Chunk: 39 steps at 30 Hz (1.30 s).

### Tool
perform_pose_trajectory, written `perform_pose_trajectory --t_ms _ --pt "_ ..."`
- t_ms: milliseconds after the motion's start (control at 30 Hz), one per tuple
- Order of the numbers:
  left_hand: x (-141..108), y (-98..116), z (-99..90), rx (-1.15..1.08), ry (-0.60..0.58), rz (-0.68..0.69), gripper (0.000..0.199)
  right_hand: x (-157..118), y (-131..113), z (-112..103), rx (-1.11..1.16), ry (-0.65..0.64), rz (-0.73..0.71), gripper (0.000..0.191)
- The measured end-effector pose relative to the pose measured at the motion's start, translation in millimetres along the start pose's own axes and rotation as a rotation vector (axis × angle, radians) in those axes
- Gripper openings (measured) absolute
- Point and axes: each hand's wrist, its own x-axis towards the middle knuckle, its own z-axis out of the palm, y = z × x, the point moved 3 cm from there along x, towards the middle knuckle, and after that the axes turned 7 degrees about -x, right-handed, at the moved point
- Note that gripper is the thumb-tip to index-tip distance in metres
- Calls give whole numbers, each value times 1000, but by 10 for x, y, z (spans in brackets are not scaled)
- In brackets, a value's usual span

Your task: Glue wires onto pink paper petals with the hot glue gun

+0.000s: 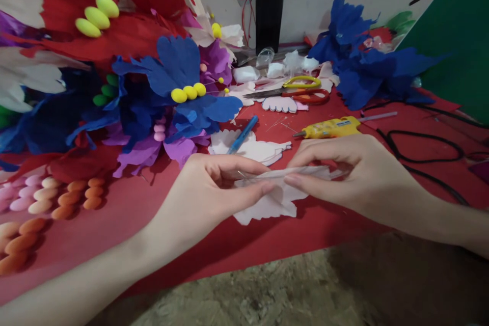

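Observation:
Between my two hands is a white scalloped fabric wing (273, 204), held near the front edge of the red-covered table (317, 226). My left hand (214, 183) pinches its upper left edge between thumb and fingers. On the upper right edge my right hand (340, 173) has its thumb pressed against the fabric. A thin wire shows by the left fingers. Just behind the hands lie more white scalloped pieces (263, 150) with a blue pen (243, 135) on them. A yellow glue gun (330, 128) rests right behind my right hand.
Scissors (290, 92) with yellow and red handles lie farther back. Finished fabric butterflies, such as a blue one (171, 66), crowd the left. Orange oval beads (71, 198) sit at front left. A black cord (424, 155) loops at right, near a green board (451, 46). A phone (269, 12) stands at the back.

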Motion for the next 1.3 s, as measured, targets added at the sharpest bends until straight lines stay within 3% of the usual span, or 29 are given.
perform_pose_trajectory --t_ms 333,500,1300 --pt "-48 25 21 27 119 103 17 -30 -11 66 58 -20 20 13" --pt "-61 20 -8 73 174 64 12 -32 -9 70 88 26 19 14" --pt "-26 -28 -56 27 142 86 5 -16 17 94 139 -61 103 13"
